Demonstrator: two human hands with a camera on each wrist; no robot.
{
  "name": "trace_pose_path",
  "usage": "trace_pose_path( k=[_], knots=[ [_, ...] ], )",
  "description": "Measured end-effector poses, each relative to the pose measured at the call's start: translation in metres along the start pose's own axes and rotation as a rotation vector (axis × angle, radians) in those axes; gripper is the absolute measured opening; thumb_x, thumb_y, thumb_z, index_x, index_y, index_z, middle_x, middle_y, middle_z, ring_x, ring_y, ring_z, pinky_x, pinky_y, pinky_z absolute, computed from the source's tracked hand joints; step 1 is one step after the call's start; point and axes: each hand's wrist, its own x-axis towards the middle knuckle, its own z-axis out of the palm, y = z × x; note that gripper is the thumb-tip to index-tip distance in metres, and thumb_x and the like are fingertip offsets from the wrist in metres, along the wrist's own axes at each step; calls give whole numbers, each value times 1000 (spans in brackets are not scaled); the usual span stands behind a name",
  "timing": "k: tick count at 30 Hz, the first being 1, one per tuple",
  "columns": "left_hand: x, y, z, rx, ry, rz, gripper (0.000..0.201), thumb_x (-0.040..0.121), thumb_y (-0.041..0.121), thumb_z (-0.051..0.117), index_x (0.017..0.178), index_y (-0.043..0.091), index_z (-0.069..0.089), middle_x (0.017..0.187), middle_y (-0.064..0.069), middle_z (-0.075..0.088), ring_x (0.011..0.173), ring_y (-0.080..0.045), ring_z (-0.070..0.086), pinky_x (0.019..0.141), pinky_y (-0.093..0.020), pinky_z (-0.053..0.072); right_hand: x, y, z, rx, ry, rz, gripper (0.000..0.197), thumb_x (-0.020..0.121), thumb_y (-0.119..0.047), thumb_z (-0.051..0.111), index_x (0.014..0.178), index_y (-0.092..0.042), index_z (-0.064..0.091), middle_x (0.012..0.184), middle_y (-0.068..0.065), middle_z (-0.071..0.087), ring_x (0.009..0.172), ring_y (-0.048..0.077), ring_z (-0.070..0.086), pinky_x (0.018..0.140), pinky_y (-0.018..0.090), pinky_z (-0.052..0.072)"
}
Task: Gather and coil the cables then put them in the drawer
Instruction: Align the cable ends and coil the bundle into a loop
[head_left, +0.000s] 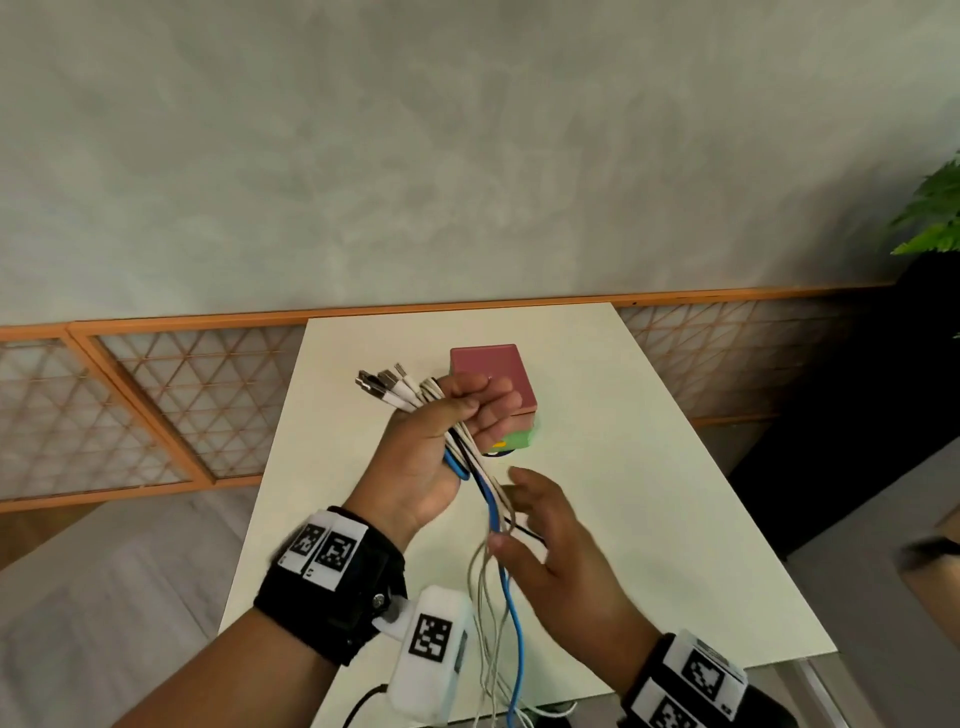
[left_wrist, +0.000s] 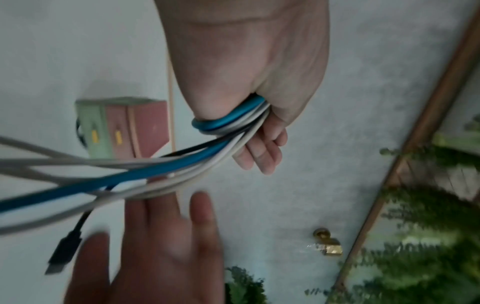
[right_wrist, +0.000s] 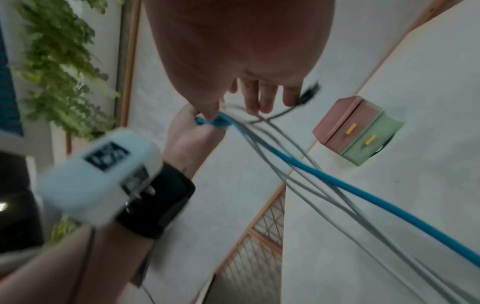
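My left hand (head_left: 441, 436) is raised over the table and grips a bundle of cables (head_left: 470, 457), white, blue and black. Their USB plugs (head_left: 387, 384) stick out past the hand at the upper left. The loose lengths, with the blue cable (head_left: 514, 608) among them, hang down past the table's front edge. Just below, my right hand (head_left: 545, 535) is open with straight fingers (left_wrist: 161, 226), and the strands brush its fingertips. A black plug (left_wrist: 62, 253) dangles beside it. The small drawer box (head_left: 493, 374), pink above green, stands behind my left hand with both drawers (right_wrist: 361, 135) closed.
The white table (head_left: 649, 493) is narrow, with floor on both sides. A wooden lattice screen (head_left: 171, 405) runs along the wall behind it. A green plant (head_left: 935, 213) stands at the far right. A small brass fitting (left_wrist: 327, 242) shows in the left wrist view.
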Motion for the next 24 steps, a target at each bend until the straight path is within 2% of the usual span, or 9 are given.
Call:
trace_pose_path(
  k=[3,5,7,9,12,14,17,21,24],
  knots=[
    [3,8,-3,135,-28,45,30,94,-13,39,91,2,65,92,-15,78,90,-28,76,88,-38,58,4,2,-15,386,167,393,41,78,-56,64,105,-25,69,110,0,72,107,17,65,95,37,48],
    [1,1,1,233,-59,47,31,94,-15,38,91,1,64,92,-15,78,89,-28,76,87,-39,59,10,-1,-22,809,-36,787,61,82,-63,55,99,-7,69,101,15,73,95,30,66,82,40,48],
    [-5,-12,9,340,-94,23,33,95,-16,37,89,1,64,89,-13,78,87,-27,77,84,-37,60,15,-3,-17,959,-322,1007,72,84,-69,47,100,-1,66,98,20,70,92,32,66,78,38,50],
    [-14,-25,15,430,-140,-4,36,95,-18,37,88,1,66,89,-13,79,87,-29,77,84,-37,61,19,0,-8,845,-410,1018,69,78,-71,55,100,-6,64,98,15,66,91,30,62,78,35,52],
    [-25,-27,12,545,-182,37,44,94,-20,37,84,8,70,89,-12,79,89,-30,76,84,-38,60,17,11,-20,600,-211,939,62,75,-70,61,98,-13,60,83,8,53,73,22,51,66,31,48],
    [-25,-19,2,584,-171,78,43,93,-18,41,84,10,72,90,-11,79,90,-31,76,86,-39,60,8,20,-45,517,-206,970,70,76,-76,54,92,-8,64,73,7,54,63,21,51,60,30,46],
    [-23,-13,-9,612,-139,104,23,85,-4,49,87,5,69,91,-11,79,90,-31,76,87,-40,59,-1,18,-62,701,-338,1098,83,76,-79,46,91,-1,67,77,15,61,65,27,58,60,32,48],
    [-32,-29,0,625,-150,55,31,91,-13,46,84,5,70,89,-11,78,87,-31,76,85,-40,60,8,6,-23,1026,-553,1103,95,77,-75,44,119,8,59,113,27,67,104,40,67,85,48,55],
    [-46,-44,10,605,-74,-21,34,93,-16,42,83,2,68,83,-14,77,80,-28,76,75,-33,61,19,1,2,1173,-454,1011,63,80,-52,63,123,-6,61,112,17,69,101,34,70,83,46,57]
  ],
)
